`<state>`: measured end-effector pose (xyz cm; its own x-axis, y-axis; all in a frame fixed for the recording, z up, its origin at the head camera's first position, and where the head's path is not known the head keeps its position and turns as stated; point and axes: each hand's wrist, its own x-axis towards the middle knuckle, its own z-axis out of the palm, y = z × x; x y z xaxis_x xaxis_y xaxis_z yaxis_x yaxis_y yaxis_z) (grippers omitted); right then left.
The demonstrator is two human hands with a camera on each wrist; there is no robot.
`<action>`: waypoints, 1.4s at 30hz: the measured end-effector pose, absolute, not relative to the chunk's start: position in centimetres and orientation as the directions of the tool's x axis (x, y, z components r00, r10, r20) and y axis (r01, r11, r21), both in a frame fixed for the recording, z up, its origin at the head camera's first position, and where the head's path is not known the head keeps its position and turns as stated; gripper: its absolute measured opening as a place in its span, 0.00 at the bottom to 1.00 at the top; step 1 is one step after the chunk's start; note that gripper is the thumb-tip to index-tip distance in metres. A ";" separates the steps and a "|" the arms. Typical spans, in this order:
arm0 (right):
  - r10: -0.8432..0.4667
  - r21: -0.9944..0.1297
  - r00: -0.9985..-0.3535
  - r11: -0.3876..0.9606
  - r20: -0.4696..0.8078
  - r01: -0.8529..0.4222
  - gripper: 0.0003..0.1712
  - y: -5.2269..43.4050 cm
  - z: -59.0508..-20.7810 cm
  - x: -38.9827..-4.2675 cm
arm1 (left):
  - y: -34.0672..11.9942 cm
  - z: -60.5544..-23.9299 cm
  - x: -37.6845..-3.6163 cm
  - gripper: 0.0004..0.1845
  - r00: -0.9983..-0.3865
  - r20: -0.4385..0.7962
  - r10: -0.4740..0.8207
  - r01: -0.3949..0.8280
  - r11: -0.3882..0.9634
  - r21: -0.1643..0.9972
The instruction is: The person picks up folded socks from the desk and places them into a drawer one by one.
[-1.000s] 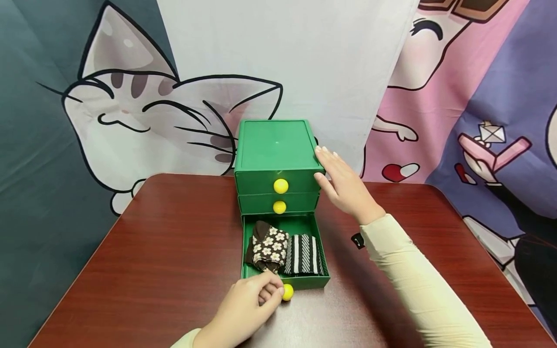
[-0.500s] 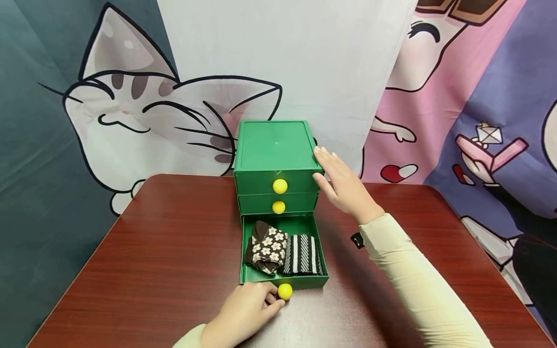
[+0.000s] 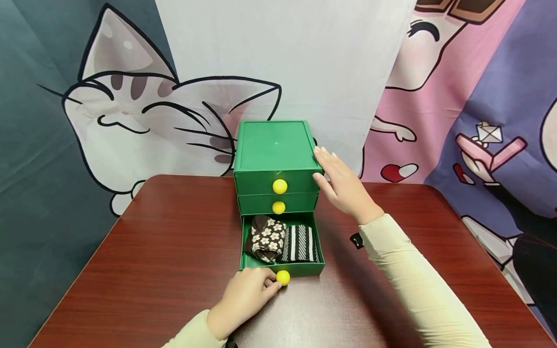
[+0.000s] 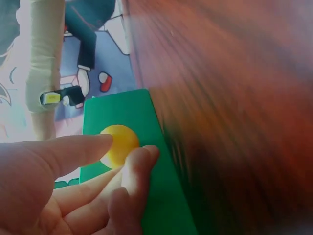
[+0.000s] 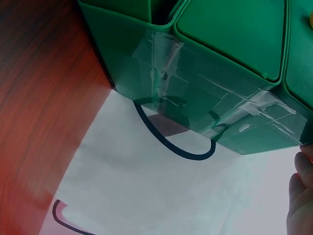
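A green three-drawer cabinet (image 3: pixel 274 145) stands at the far middle of the table. Its bottom drawer (image 3: pixel 304 268) is pulled out and holds a brown floral sock roll (image 3: pixel 266 239) and a black-and-white striped one (image 3: pixel 299 243). My left hand (image 3: pixel 274 284) pinches the drawer's yellow knob (image 3: pixel 283 277). In the left wrist view, thumb and fingers (image 4: pixel 139 169) close round that knob (image 4: pixel 121 142). My right hand (image 3: pixel 330 166) lies flat with straight fingers against the cabinet's right side. The right wrist view shows the cabinet's (image 5: pixel 220 58) taped back corner.
The two upper drawers are closed, each with a yellow knob (image 3: pixel 280 186). The red-brown wooden table (image 3: pixel 165 251) reaches out to both sides of the cabinet. A small black tag (image 3: pixel 357 240) lies by my right sleeve. A cartoon-print cloth hangs right behind the table.
The bottom drawer has slid partway back into the cabinet, and my left hand on its knob has moved with it. My right hand has stayed on the cabinet's side.
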<state>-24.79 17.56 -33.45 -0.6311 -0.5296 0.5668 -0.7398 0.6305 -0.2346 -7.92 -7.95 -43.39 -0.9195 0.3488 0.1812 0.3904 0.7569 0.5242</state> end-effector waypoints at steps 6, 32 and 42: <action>-0.528 -0.230 -0.625 0.629 0.575 -0.743 0.34 17.6 -33.6 -24.9 | -8.1 -43.5 -9.2 0.05 -0.922 0.179 0.343 0.385 0.759 0.525; -0.517 -0.248 -0.622 0.617 0.588 -0.747 0.34 17.7 -34.0 -24.8 | -8.5 -43.9 -15.8 0.07 -0.960 0.149 0.236 0.279 0.777 0.564; -0.517 -0.243 -0.622 0.621 0.588 -0.745 0.34 17.6 -33.9 -24.9 | -8.6 -44.1 -17.7 0.08 -0.973 0.150 0.175 0.231 0.749 0.621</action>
<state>-24.94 17.64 -33.87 -0.6224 -0.5167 0.5879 -0.7451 0.6212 -0.2427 -17.67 -8.57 -44.07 -0.9730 0.1749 0.1503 0.2306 0.7489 0.6212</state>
